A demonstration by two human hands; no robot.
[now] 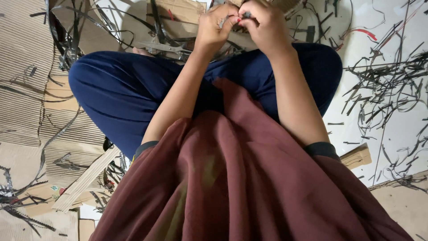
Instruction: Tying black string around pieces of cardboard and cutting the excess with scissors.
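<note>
I sit cross-legged in dark blue trousers and a maroon garment. Both hands are raised together in front of my knees at the top of the view. My left hand and my right hand meet fingertip to fingertip and pinch a small piece. My fingers hide most of the piece, so I cannot tell what kind of thing it is. A pair of metal scissors lies on the floor just beyond my left knee, below my left hand.
Sheets of corrugated cardboard cover the floor on the left, with a cardboard strip near my hip. Thin black trimmings lie scattered over the white floor on the right. A small cardboard block sits by my right elbow.
</note>
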